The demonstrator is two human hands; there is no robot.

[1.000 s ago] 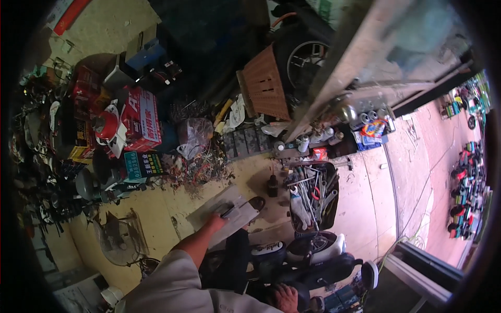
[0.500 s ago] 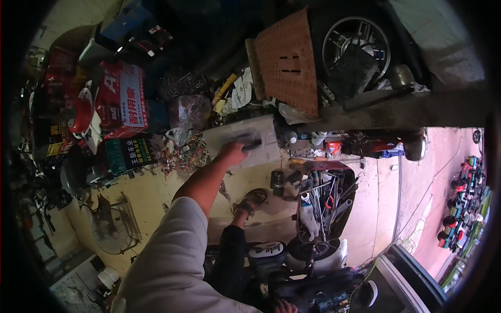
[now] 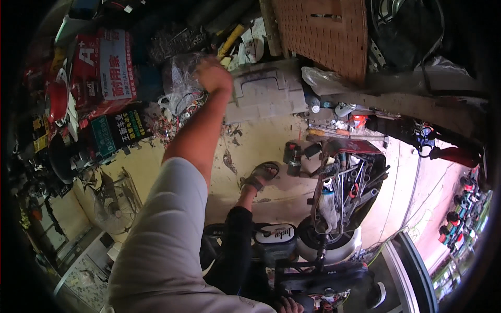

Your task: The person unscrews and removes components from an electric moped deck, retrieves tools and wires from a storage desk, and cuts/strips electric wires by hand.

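Observation:
My left hand (image 3: 214, 75) reaches out over a clear plastic bag (image 3: 180, 78), just left of a grey plastic case (image 3: 266, 96) with a moulded handle. Motion blurs its fingers, so their grip is unclear. At the lower edge, my right hand (image 3: 289, 305) shows only in part, its fingers curled beside the black body of a scooter (image 3: 323, 281); what they hold is hidden. Tangled small wires and parts (image 3: 172, 117) lie below the bag. A yellow-handled tool (image 3: 230, 41) lies behind my left hand.
Red battery boxes (image 3: 104, 73) are stacked at the left. A red tray of wrenches and other tools (image 3: 360, 151) stands right of my sandalled foot (image 3: 261, 175). An orange perforated panel (image 3: 323, 41) leans at the back. A fan (image 3: 117, 203) stands lower left.
My left hand has moved from the top of the grey case leftward and away to the plastic bag. The view has shifted, and the case's handle now shows. My right hand stays low.

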